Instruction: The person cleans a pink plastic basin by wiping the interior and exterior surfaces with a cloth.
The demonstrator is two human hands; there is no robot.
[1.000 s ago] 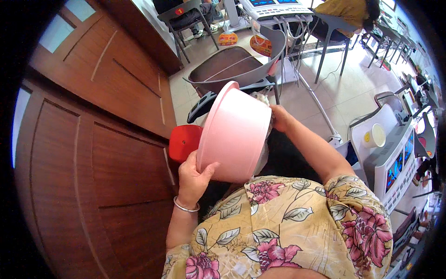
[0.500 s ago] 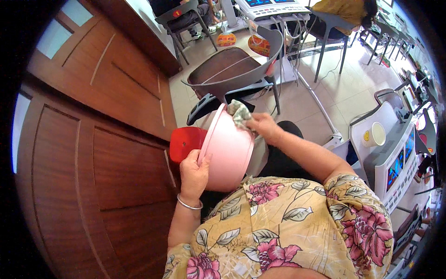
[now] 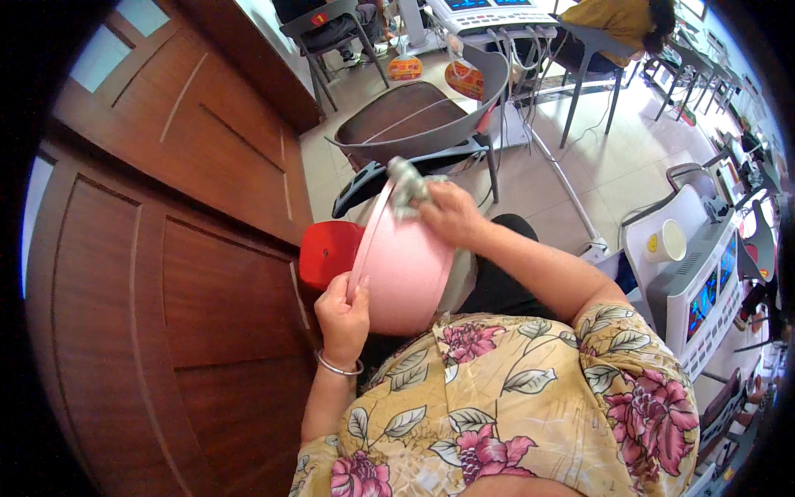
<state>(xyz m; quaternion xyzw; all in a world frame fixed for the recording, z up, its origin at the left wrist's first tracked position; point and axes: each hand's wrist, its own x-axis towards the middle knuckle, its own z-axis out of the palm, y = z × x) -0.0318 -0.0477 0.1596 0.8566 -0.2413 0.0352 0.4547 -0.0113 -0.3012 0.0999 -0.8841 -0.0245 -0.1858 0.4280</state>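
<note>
A pink plastic basin [image 3: 406, 273] is tipped on its side in front of my body, its rim facing left and its outer wall facing right. My left hand [image 3: 342, 315] grips the rim at its near end, thumb on the outer wall. A greenish-white patterned cloth [image 3: 407, 189] is bunched in my right hand [image 3: 451, 214], pressed against the far part of the outer wall by the rim. The cloth is a little blurred by motion. The inside of the basin is hidden from view.
Just left of the basin stands a red plastic stool or container [image 3: 325, 253], beside brown wooden doors [image 3: 232, 298]. A grey chair [image 3: 406, 124] is ahead. At the right a white machine with screens [image 3: 704, 286] has a paper cup [image 3: 667, 242] near it. Seated people are farther off.
My right hand has slid the cloth left along the basin's wall, up to and over the rim. The basin has shifted slightly left; my left hand keeps its grip.
</note>
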